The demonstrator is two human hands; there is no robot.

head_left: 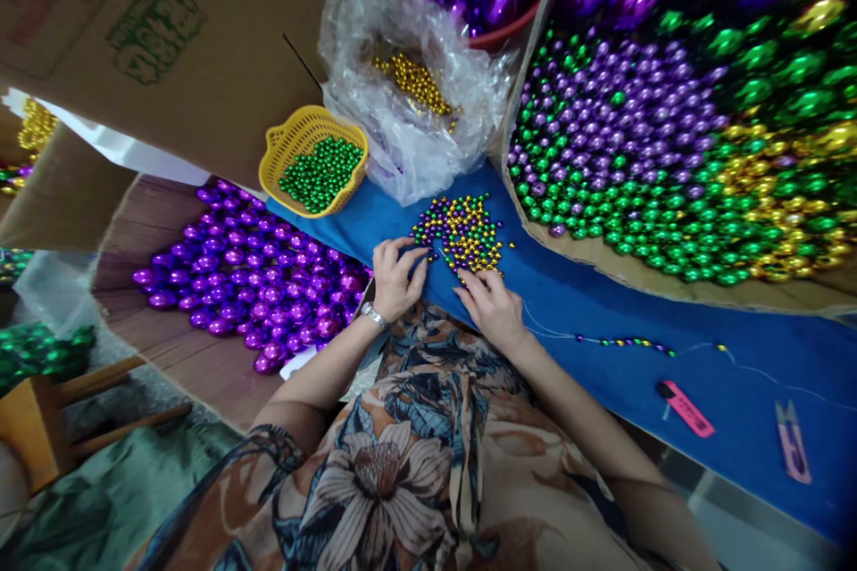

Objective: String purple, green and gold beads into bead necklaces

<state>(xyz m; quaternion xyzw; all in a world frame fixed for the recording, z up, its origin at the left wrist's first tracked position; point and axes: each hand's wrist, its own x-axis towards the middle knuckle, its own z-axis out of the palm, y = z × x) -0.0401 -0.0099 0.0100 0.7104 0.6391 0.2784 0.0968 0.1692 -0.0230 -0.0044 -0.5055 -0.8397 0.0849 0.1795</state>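
I've got the left hand at the near left edge of a loose pile of small beads, purple, green and gold all mixed, right there on the blue counter. Its fingers are bent, thumb and fingertips close to one another, but whether they're pinching a bead I can't tell from here. A metal watch sits on that wrist.

Over to my right hand, on the pile's near side: fingers curled, tips down by the beads, and again I can't make out what, if anything, is between them. Just beside this hand there's a fine thread, running off across the counter to the right, with a row of strung beads along it and a little gold further out.

Beyond the thread I see a pink cutter and a pair of snips, lying apart. Up past the pile, a yellow basket holds green beads, and next to it a clear plastic bag gapes around gold beads. Big purple beads fill the carton on my left; the right-hand carton is heaped with lilac, green and gold.
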